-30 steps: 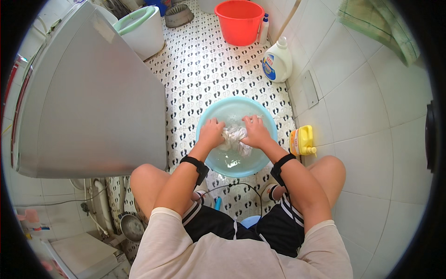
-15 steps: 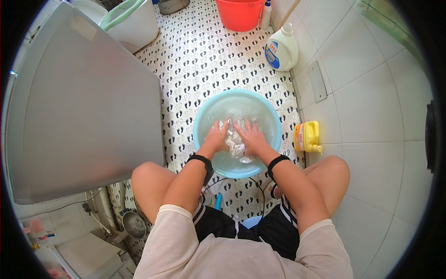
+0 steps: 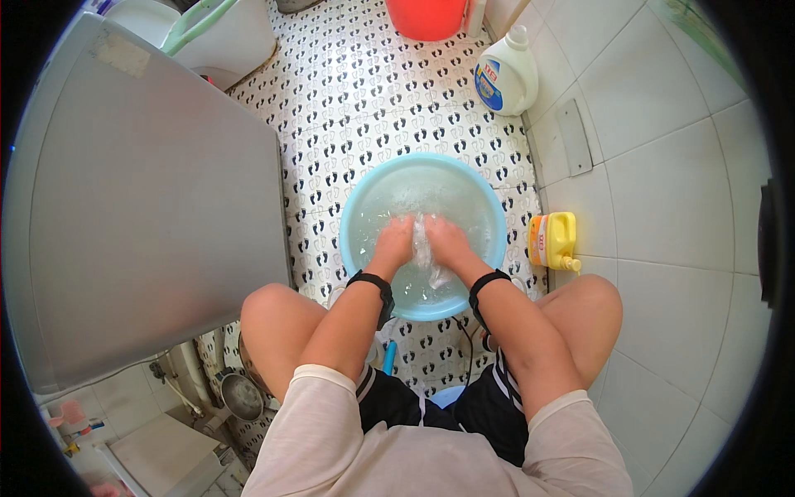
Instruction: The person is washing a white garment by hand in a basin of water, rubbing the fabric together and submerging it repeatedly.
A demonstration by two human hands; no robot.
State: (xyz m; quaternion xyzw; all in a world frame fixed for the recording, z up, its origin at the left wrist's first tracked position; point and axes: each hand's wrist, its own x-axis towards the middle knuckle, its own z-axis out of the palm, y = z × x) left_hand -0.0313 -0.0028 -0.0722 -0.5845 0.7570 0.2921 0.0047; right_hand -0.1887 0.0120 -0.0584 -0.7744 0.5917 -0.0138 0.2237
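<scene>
So there's a white cloth (image 3: 423, 250) bunched up around the middle of a light blue basin (image 3: 429, 314), sitting in cloudy, sudsy water (image 3: 418, 178). It's right in the gap between the two hands, touching both: the left hand (image 3: 396, 237) has it along its right side, and the right hand (image 3: 445, 240) presses in from the other. Each grip is curled in and closed on the wet fabric, knuckles up, hands almost meeting (the fingertips are hidden, so I honestly can't tell how tight the squeeze is). A loose bit of the cloth trails toward the person, just below the right hand. Both forearms have a black band at the wrist and reach in over the near rim. The basin sits on a floor (image 3: 331, 157) with a footprint pattern. A yellow pump bottle (image 3: 561, 236) stands to its right by the tiled wall (image 3: 662, 199), with a white jug (image 3: 517, 79) further off and a red bucket (image 3: 426, 18) beyond that. Over on the left there's a big grey appliance (image 3: 166, 224).
</scene>
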